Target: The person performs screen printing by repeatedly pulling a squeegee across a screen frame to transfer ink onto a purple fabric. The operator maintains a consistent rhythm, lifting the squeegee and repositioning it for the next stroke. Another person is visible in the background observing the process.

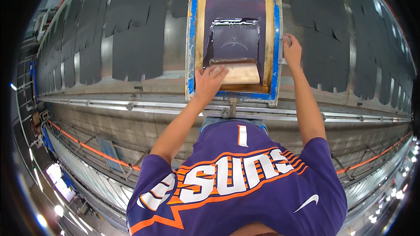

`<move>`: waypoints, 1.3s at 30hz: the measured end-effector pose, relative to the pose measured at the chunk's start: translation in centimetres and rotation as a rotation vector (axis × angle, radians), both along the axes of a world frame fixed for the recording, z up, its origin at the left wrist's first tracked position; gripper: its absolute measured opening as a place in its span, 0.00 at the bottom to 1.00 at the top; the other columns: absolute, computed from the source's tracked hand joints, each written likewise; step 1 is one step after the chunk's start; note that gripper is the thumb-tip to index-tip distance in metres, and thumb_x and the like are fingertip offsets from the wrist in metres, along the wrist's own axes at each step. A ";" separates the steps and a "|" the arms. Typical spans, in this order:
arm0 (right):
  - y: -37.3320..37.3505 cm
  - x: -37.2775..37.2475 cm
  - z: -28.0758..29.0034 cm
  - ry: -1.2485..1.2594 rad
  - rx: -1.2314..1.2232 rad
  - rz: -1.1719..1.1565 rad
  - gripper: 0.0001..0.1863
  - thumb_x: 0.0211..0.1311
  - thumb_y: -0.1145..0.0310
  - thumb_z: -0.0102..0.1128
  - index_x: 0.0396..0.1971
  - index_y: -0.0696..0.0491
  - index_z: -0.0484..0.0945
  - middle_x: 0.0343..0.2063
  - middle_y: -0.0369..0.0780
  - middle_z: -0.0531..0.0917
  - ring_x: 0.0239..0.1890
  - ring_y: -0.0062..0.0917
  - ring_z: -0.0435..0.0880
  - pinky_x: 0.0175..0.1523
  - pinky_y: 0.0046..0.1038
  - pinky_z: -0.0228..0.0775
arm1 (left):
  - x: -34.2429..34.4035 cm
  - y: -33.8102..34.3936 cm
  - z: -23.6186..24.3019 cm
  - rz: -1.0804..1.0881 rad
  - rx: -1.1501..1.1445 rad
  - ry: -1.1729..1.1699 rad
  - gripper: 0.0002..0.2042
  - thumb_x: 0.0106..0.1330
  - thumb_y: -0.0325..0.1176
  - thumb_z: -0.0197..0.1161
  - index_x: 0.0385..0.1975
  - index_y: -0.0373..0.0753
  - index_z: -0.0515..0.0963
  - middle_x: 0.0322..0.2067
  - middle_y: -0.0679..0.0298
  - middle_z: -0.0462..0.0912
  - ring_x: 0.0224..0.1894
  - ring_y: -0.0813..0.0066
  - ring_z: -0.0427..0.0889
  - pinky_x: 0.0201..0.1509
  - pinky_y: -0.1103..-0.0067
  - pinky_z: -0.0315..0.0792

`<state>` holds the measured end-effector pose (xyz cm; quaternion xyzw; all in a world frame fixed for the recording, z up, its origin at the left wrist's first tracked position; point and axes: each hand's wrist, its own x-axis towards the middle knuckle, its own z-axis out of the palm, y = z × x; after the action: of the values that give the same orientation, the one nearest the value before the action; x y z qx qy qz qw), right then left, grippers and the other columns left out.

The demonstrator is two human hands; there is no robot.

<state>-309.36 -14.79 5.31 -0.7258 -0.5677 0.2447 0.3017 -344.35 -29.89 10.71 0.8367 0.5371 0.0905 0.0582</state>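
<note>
A screen-printing frame (276,67) with wooden sides and blue tape lies on the long table in front of me. Dark, wet-looking ink (265,8) covers much of its mesh, and a pale winged design (234,42) shows in the middle. Across the near part of the mesh lies a squeegee (243,74) with a light wooden handle. My left hand (211,80) is closed over the squeegee's left end. Just outside the frame's right side, my right hand (292,51) is closed around a small greyish knob or handle, mostly hidden by the fingers.
Dark grey fabric pieces (138,54) lie in rows on the table to the left, with more fabric (317,57) to the right. A metal rail (166,108) runs along the table's near edge, with a bracket (232,107) below the frame. Behind me passes an orange bar (94,148).
</note>
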 end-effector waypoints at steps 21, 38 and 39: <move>-5.3 -8.3 8.7 -0.304 0.195 0.602 0.21 0.47 0.74 0.71 0.45 0.49 0.84 0.46 0.34 0.84 0.49 0.34 0.79 0.52 0.38 0.72 | -0.6 10.0 3.8 0.074 -0.316 -0.095 0.23 0.52 0.29 0.74 0.50 0.56 0.86 0.49 0.75 0.88 0.47 0.71 0.83 0.55 0.66 0.63; -10.9 -6.7 8.2 -0.075 0.083 0.634 0.23 0.50 0.70 0.73 0.49 0.53 0.82 0.50 0.42 0.83 0.53 0.40 0.80 0.59 0.39 0.71 | 0.2 3.4 2.3 0.040 -0.178 -0.069 0.21 0.51 0.31 0.72 0.47 0.54 0.86 0.49 0.77 0.88 0.45 0.72 0.82 0.50 0.66 0.64; -10.3 -5.8 8.5 0.001 0.132 0.682 0.24 0.50 0.68 0.75 0.50 0.53 0.82 0.49 0.43 0.83 0.52 0.39 0.80 0.58 0.39 0.72 | 0.2 2.9 2.6 0.040 -0.141 -0.074 0.21 0.51 0.31 0.72 0.48 0.53 0.86 0.50 0.78 0.87 0.47 0.72 0.82 0.52 0.66 0.64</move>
<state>-315.12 -25.05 13.79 -0.4731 -0.7921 0.2946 0.2491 -344.17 -26.99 13.27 0.8156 0.5563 0.0847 0.1351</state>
